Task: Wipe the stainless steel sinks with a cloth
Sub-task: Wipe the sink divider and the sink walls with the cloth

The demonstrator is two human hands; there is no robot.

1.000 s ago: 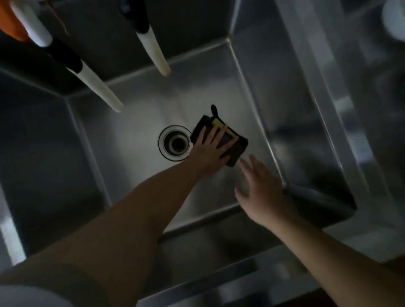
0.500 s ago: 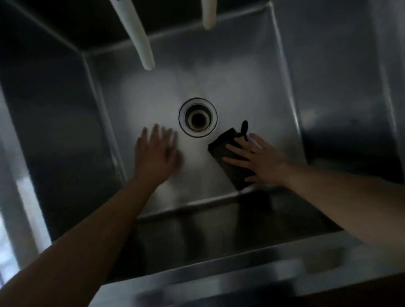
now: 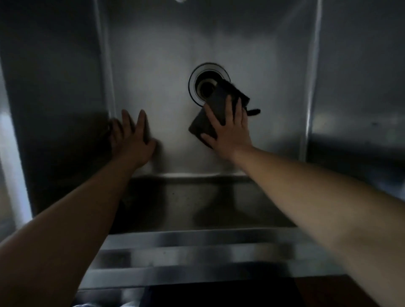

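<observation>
I look down into a deep stainless steel sink (image 3: 153,65) in dim light. A dark folded cloth (image 3: 215,107) lies on the sink floor, its far corner over the round drain (image 3: 205,82). My right hand (image 3: 230,129) presses flat on the cloth with straight, spread fingers. My left hand (image 3: 131,133) rests flat on the sink floor at the left, fingertips close to the left wall. A small dark loop of the cloth sticks out to the right of my right hand.
The sink's front rim (image 3: 197,247) runs across the bottom of the view. Steel walls rise on the left (image 3: 54,98) and right (image 3: 361,87). A faucet tip (image 3: 180,1) barely shows at the top edge.
The cloth passed from my left hand to my right, which has slid it up onto the drain's edge. My left hand moved left toward the wall. The view shifted, so the faucets left the frame.
</observation>
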